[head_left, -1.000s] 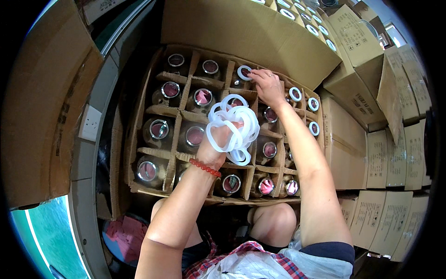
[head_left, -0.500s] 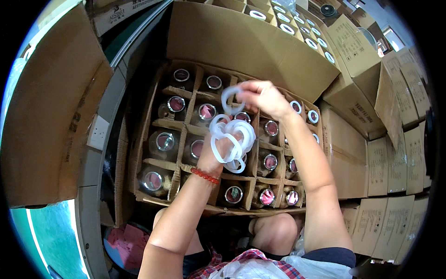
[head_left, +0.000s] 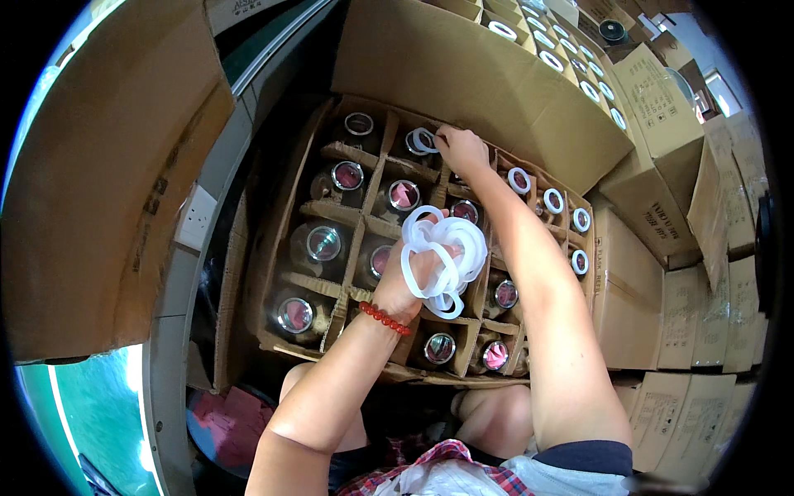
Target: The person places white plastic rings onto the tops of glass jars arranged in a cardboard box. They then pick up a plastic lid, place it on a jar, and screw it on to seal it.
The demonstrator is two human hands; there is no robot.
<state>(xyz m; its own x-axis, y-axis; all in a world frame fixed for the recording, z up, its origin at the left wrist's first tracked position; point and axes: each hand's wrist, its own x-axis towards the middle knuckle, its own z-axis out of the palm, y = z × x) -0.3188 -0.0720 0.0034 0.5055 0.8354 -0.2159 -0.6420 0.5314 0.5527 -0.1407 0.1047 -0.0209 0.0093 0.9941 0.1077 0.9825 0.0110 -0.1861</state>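
White rings [head_left: 467,248] bunch over our left hand [head_left: 420,269]; we cannot tell whether its fingers close, so some might slide off. Beyond, our right hand [head_left: 463,151] pinches one ring [head_left: 417,137] at a flask [head_left: 413,157] mouth in the carton's [head_left: 310,285] back row; an uneven push could tilt it.

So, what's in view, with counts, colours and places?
Divided carton: one, brown, centre
Glass vessels: many, clear, in its compartments
Ring bunch: several overlapping, white, centre
Single ring: one, white, over a back-row vessel
Fitted rings: four, white, on right-side vessels
Rear carton: one, brown, top, white rings inside
Stacked cartons: many, brown, right
Cardboard panel: one, brown, left
Socket: one, white, left
Tub: one, blue, lower left, pink pieces inside
Bead bracelet: one, red, left wrist
Left hand: one, bare, in ring bunch
Right hand: one, bare, fingers on single ring
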